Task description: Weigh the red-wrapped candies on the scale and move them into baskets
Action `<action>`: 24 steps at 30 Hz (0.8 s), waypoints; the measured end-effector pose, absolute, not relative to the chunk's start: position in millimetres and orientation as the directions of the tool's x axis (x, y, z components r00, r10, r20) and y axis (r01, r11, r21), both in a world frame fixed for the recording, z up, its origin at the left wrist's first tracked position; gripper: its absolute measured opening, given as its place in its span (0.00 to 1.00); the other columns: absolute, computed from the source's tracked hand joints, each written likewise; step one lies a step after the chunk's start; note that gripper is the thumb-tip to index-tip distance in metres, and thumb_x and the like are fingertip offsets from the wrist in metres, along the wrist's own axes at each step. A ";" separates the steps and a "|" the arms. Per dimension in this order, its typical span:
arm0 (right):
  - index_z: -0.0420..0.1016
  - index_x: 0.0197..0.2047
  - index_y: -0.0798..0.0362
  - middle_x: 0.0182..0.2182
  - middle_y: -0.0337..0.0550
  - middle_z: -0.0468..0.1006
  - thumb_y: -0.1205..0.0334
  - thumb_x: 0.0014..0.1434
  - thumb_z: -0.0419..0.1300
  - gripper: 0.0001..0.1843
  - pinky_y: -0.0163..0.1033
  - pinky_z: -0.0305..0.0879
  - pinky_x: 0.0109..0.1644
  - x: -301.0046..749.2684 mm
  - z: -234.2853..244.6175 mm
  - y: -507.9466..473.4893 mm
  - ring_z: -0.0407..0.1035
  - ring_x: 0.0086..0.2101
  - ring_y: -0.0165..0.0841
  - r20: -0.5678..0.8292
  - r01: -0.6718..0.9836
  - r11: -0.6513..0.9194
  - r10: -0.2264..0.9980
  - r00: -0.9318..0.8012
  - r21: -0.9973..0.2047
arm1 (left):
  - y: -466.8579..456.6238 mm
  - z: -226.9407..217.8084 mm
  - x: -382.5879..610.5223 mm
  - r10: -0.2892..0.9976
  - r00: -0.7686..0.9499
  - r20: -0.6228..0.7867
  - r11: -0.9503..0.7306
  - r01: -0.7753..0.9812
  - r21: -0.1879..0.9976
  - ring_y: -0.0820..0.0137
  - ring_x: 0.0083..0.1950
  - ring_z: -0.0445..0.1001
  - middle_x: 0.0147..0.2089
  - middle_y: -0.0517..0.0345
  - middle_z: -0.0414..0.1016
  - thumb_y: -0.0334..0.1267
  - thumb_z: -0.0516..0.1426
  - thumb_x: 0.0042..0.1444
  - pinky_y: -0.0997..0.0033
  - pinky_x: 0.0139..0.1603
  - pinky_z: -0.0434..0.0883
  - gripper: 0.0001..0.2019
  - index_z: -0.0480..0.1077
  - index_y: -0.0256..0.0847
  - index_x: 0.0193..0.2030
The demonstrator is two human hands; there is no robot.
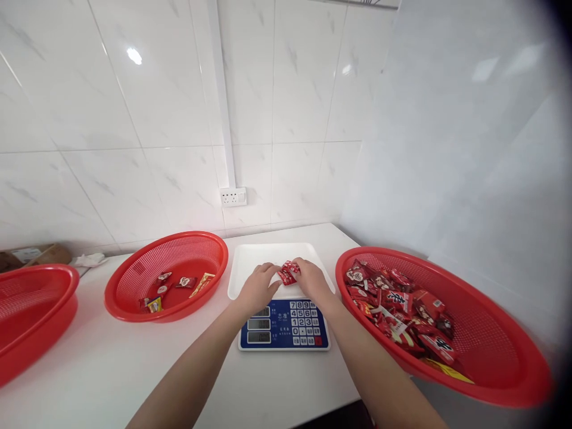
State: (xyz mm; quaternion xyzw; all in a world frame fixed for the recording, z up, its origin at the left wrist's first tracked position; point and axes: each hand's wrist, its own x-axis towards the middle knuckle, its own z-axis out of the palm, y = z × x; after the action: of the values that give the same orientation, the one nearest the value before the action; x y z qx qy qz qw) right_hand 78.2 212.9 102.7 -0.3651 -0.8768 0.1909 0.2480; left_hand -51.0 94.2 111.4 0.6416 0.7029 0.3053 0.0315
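Both my hands are over the white tray (250, 262) of a blue-faced scale (286, 325). My left hand (259, 287) and my right hand (311, 280) meet at a few small red candy packets (288, 273), with fingers curled onto them. A red mesh basket (500, 357) at the right is heaped with several red wrapped candies (402, 310). Left of the scale, another red mesh basket (134, 280) holds a few candies (179, 285).
A third red basket (31, 310) sits at the far left edge. A wall socket (233, 196) is on the tiled wall behind the scale. Cardboard and a white cloth (89, 260) lie at the back left. A white panel stands close on the right.
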 end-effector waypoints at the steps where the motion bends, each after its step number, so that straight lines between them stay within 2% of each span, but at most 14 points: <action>1: 0.71 0.41 0.54 0.36 0.46 0.76 0.76 0.52 0.49 0.16 0.35 0.58 0.39 79.6 102.9 213.2 0.69 0.37 0.35 0.303 0.548 0.659 0.738 -0.602 -0.516 | 99.4 110.3 -49.1 0.924 -0.157 0.350 -0.026 0.884 0.466 0.63 0.55 0.66 0.53 0.56 0.70 0.34 0.53 0.56 0.61 0.55 0.66 0.17 0.66 0.45 0.53; 4: 0.71 0.39 0.53 0.35 0.44 0.76 0.78 0.50 0.48 0.18 0.35 0.58 0.38 84.6 104.1 212.6 0.69 0.37 0.34 0.331 0.541 0.654 0.746 -0.578 -0.529 | 115.4 106.9 -48.6 0.922 -0.139 0.361 -0.050 0.883 0.467 0.62 0.54 0.67 0.54 0.56 0.69 0.30 0.53 0.54 0.61 0.53 0.67 0.20 0.65 0.46 0.54; 8: 0.70 0.38 0.51 0.34 0.40 0.77 0.76 0.50 0.48 0.17 0.36 0.61 0.38 90.7 108.9 204.6 0.69 0.35 0.33 0.371 0.479 0.675 0.723 -0.582 -0.561 | 131.3 105.1 -47.7 0.897 -0.159 0.412 -0.061 0.880 0.471 0.63 0.58 0.64 0.60 0.55 0.63 0.29 0.53 0.54 0.63 0.54 0.66 0.24 0.60 0.46 0.59; 10: 0.70 0.38 0.51 0.34 0.39 0.76 0.76 0.51 0.48 0.16 0.36 0.62 0.39 92.6 111.8 199.3 0.69 0.36 0.33 0.392 0.435 0.694 0.699 -0.598 -0.574 | 131.6 107.3 -47.3 0.887 -0.157 0.434 -0.072 0.881 0.467 0.66 0.54 0.67 0.55 0.57 0.69 0.30 0.53 0.56 0.67 0.51 0.68 0.19 0.65 0.46 0.54; 12: 0.70 0.40 0.51 0.37 0.40 0.76 0.74 0.53 0.47 0.16 0.37 0.63 0.42 93.5 113.8 195.5 0.69 0.38 0.32 0.411 0.399 0.705 0.683 -0.603 -0.586 | 123.8 112.2 -51.8 0.875 -0.172 0.452 -0.064 0.885 0.462 0.69 0.47 0.71 0.45 0.60 0.75 0.33 0.53 0.57 0.71 0.46 0.69 0.11 0.71 0.47 0.45; 15: 0.68 0.46 0.51 0.43 0.43 0.75 0.69 0.58 0.47 0.15 0.39 0.63 0.47 92.7 112.3 194.2 0.69 0.42 0.33 0.414 0.376 0.703 0.680 -0.605 -0.604 | 97.1 123.2 -73.5 0.806 -0.319 0.499 0.054 0.879 0.474 0.69 0.43 0.72 0.42 0.59 0.74 0.37 0.52 0.59 0.72 0.42 0.69 0.08 0.71 0.46 0.42; 18: 0.69 0.47 0.50 0.45 0.44 0.74 0.63 0.58 0.52 0.14 0.41 0.62 0.48 87.9 105.2 196.4 0.67 0.44 0.36 0.358 0.385 0.691 0.675 -0.645 -0.612 | 62.7 131.6 -103.3 0.657 -0.529 0.537 0.246 0.824 0.511 0.62 0.43 0.72 0.48 0.50 0.70 0.39 0.50 0.59 0.66 0.37 0.69 0.11 0.68 0.43 0.46; 20: 0.71 0.46 0.50 0.44 0.45 0.74 0.61 0.55 0.56 0.14 0.42 0.62 0.48 82.0 99.6 197.8 0.67 0.44 0.38 0.306 0.398 0.683 0.670 -0.677 -0.612 | 44.2 131.7 -115.5 0.575 -0.611 0.545 0.329 0.782 0.530 0.58 0.45 0.71 0.53 0.44 0.65 0.39 0.50 0.58 0.64 0.34 0.69 0.14 0.66 0.40 0.50; 22: 0.72 0.45 0.51 0.43 0.46 0.74 0.64 0.52 0.59 0.15 0.43 0.61 0.47 74.6 95.5 198.0 0.68 0.43 0.39 0.270 0.409 0.674 0.667 -0.694 -0.615 | 33.9 126.7 -115.6 0.573 -0.620 0.537 0.337 0.775 0.535 0.59 0.44 0.71 0.53 0.44 0.65 0.39 0.51 0.57 0.63 0.34 0.70 0.15 0.66 0.40 0.50; 24: 0.72 0.42 0.53 0.42 0.48 0.73 0.69 0.50 0.58 0.14 0.44 0.61 0.47 67.5 94.4 196.4 0.67 0.43 0.41 0.254 0.408 0.668 0.665 -0.702 -0.623 | 32.4 118.5 -105.5 0.648 -0.565 0.510 0.277 0.800 0.533 0.64 0.40 0.72 0.47 0.50 0.69 0.39 0.51 0.57 0.66 0.35 0.71 0.13 0.68 0.41 0.47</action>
State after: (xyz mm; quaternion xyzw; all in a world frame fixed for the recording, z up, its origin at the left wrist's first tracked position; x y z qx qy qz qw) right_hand 67.5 196.4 94.4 -0.3042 -0.8817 0.2712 0.2376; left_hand -105.5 32.4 118.5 0.4562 0.7933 0.3913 -0.0967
